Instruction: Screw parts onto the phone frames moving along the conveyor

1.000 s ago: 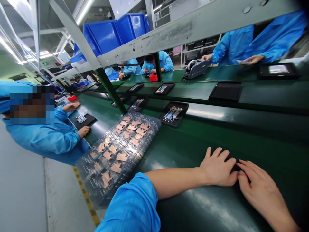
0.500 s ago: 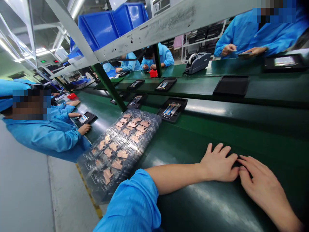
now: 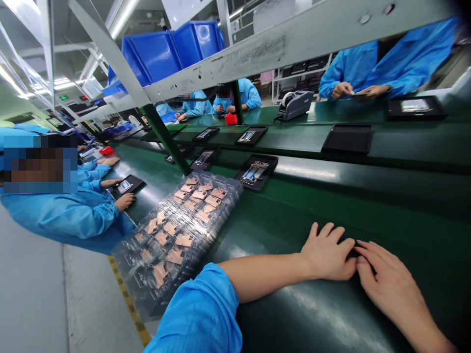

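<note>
My left hand (image 3: 326,255) lies palm down on the green bench (image 3: 272,235), its fingers spread. Against its thumb and forefinger rest the fingertips of my right hand (image 3: 388,277), whose fingers are stretched out and lie close together. I see no object in either hand; the small gap between them is dark. Left of my forearm, a clear plastic tray (image 3: 136,284) holds several copper-coloured parts in its pockets. Beyond my hands, a black tray (image 3: 270,169) carries an opened phone-like device (image 3: 254,172).
More black trays (image 3: 348,138) stand along the belt, some with devices. A tape dispenser (image 3: 295,105) sits across it. Blue bins (image 3: 150,56) rest on a white overhead beam (image 3: 243,58), held by a green post (image 3: 165,139). Co-workers in blue sit left and opposite.
The view has shifted slightly, so the bench and trays appear a little lower and further left. My hands keep the same pose. The co-worker opposite still handles something small.
</note>
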A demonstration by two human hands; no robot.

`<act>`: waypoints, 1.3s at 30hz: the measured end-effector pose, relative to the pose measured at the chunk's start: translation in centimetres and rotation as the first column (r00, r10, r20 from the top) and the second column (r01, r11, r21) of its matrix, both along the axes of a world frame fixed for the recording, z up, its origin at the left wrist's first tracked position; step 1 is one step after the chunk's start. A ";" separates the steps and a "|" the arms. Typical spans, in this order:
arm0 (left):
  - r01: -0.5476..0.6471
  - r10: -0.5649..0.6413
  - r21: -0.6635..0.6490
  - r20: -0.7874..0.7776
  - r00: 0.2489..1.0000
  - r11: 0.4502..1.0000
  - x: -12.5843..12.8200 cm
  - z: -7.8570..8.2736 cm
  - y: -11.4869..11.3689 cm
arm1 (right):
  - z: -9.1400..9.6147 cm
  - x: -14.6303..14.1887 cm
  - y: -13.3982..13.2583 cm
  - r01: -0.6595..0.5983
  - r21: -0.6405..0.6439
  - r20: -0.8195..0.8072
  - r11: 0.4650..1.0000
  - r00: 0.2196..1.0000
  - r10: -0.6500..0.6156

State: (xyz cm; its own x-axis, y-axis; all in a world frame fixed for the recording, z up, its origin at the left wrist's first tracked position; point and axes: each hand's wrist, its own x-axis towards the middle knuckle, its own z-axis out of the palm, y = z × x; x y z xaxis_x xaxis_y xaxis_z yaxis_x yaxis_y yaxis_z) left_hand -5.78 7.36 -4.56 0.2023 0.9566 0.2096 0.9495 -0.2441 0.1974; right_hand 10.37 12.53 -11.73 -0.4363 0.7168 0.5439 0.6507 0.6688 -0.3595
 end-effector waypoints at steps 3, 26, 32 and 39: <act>0.006 -0.005 -0.010 0.008 1.000 1.000 0.0 0.0 0.0 | -0.1 -0.1 0.0 0.012 -0.008 -0.023 1.000 1.000 -0.012; 0.006 -0.006 -0.012 0.017 1.000 1.000 0.1 -0.1 0.0 | 0.3 0.2 -0.2 -0.015 -0.040 -0.008 0.999 1.000 0.014; 0.009 -0.007 -0.035 0.037 0.999 0.999 0.0 0.2 0.0 | 0.3 0.2 -0.1 -0.017 -0.020 0.027 1.000 0.999 0.018; 0.013 -0.012 -0.047 0.031 0.999 0.999 0.1 0.3 -0.1 | 0.0 0.3 0.1 -0.019 0.097 0.040 0.995 0.999 0.015</act>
State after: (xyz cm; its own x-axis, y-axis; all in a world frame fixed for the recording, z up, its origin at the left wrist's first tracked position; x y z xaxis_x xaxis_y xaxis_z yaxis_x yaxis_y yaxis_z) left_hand -5.63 7.30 -4.22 0.2087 0.9630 0.1702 0.9398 -0.2457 0.2376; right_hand 10.72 12.63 -11.78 -0.4704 0.6536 0.5929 0.6513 0.7105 -0.2665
